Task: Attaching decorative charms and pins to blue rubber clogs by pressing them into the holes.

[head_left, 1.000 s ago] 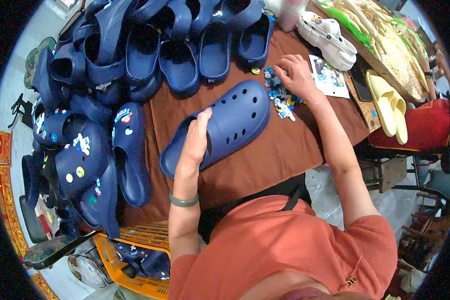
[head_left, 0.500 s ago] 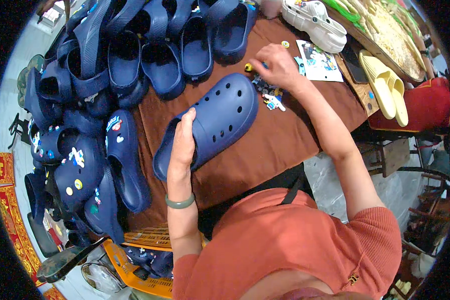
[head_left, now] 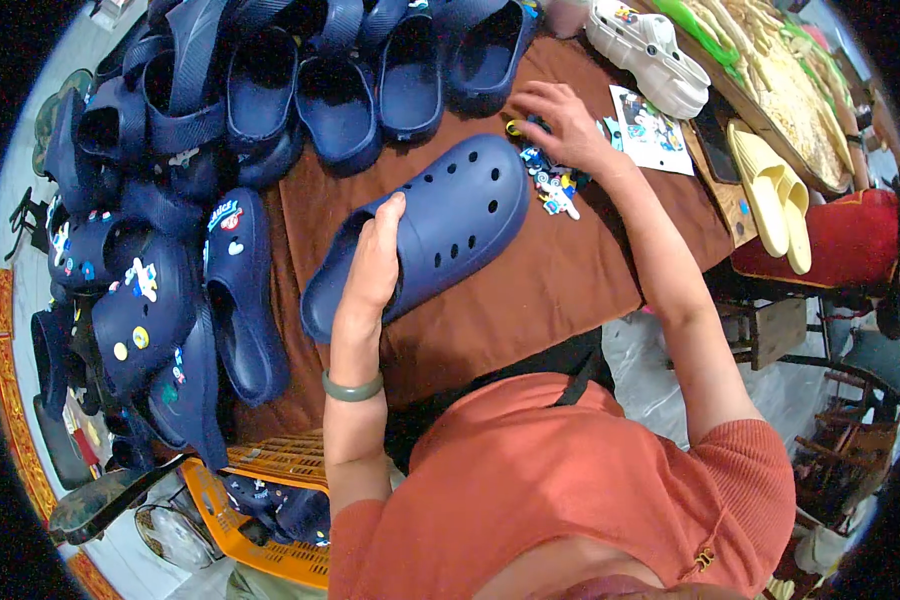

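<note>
A navy clog (head_left: 460, 215) with holes across its toe lies tilted on the brown cloth, toe pointing up and right. My left hand (head_left: 375, 255), a grey-green bangle on its wrist, grips it at the opening; the thumb lies along the edge and the other fingers are mostly hidden. To the right of the toe is a small heap of colourful shoe charms (head_left: 560, 195). Over this heap hovers my right hand (head_left: 570, 130), fingers apart and slightly bent, holding nothing that I can see. A yellow charm (head_left: 513, 128) shows beside its fingertips.
Navy clogs (head_left: 335, 110) crowd the table's left and back, several decorated with charms. A white clog (head_left: 650, 60), a printed sheet (head_left: 652, 130), a dark phone (head_left: 715, 145) and pale yellow slippers (head_left: 770, 190) sit at right. An orange basket (head_left: 270, 555) holding clogs stands below left.
My right hand's fingers have spread apart over the charms. The left hand keeps its grip on the clog. The whole view has shifted slightly.
</note>
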The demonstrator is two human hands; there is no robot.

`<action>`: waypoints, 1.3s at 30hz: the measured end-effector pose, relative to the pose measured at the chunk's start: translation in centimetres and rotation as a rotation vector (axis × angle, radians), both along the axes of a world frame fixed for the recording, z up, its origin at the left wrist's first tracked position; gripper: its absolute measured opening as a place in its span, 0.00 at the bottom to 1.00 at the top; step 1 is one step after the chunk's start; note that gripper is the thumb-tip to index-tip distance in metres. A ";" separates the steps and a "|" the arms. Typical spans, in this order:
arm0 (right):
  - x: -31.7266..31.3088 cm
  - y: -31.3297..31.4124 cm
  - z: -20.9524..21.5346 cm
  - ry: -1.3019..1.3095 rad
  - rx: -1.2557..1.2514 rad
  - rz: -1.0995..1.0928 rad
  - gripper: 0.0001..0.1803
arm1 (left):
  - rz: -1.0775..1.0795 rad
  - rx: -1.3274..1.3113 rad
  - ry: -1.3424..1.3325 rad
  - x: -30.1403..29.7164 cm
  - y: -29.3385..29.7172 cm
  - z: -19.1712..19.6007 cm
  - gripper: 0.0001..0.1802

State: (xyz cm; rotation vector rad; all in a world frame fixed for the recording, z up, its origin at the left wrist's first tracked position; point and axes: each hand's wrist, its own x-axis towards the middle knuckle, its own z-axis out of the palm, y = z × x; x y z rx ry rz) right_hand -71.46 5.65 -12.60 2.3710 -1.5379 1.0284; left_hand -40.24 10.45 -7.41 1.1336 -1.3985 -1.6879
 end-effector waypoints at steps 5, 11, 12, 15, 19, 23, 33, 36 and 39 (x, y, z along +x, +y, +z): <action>0.3 0.0 -0.7 0.112 0.220 0.002 0.15 | 0.011 0.002 -0.011 -0.2 0.4 0.7 0.28; 0.7 0.4 0.0 0.003 0.124 0.021 0.14 | -0.037 -0.008 -0.014 0.1 -0.2 0.0 0.29; 0.9 0.5 0.2 0.029 0.003 0.017 0.14 | -0.042 0.016 -0.012 0.1 -0.2 0.0 0.29; 1.7 1.2 1.0 -0.165 0.000 0.009 0.13 | -0.037 0.004 -0.014 0.1 -0.3 -0.5 0.29; 3.5 2.5 2.6 -0.442 0.172 0.194 0.15 | -0.015 -0.105 -0.080 0.1 -0.4 -0.9 0.29; 4.8 4.1 3.8 -0.726 0.414 0.152 0.13 | -0.032 -0.018 -0.076 0.4 -0.3 -0.5 0.29; 4.8 3.9 3.6 -0.402 0.197 0.416 0.10 | 0.031 -0.165 -0.165 -0.1 -0.3 -0.8 0.34; 4.8 4.2 3.8 -0.287 0.131 0.438 0.08 | 0.020 -0.166 -0.161 0.1 -0.3 -0.8 0.32; 5.0 4.3 4.0 -0.181 0.042 0.467 0.09 | -0.011 -0.113 -0.157 0.1 -0.6 -0.9 0.30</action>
